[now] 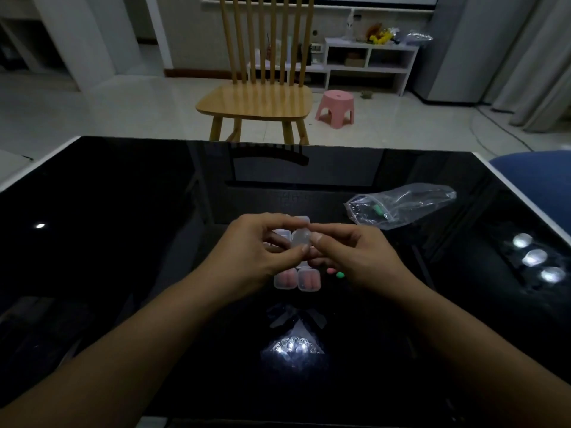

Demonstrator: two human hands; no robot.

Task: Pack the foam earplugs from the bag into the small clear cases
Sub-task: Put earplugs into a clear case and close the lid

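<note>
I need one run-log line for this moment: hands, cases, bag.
both hands: left hand and right hand pinch one clear case | filled cases: two on table | bag: right, green earplugs inside

left of the filled cases the black surface lies open. right of them sit loose earplugs (pink and green); beyond those, farther right, the bag blocks passage.

Both hands pinch one clear case — above table.
</note>
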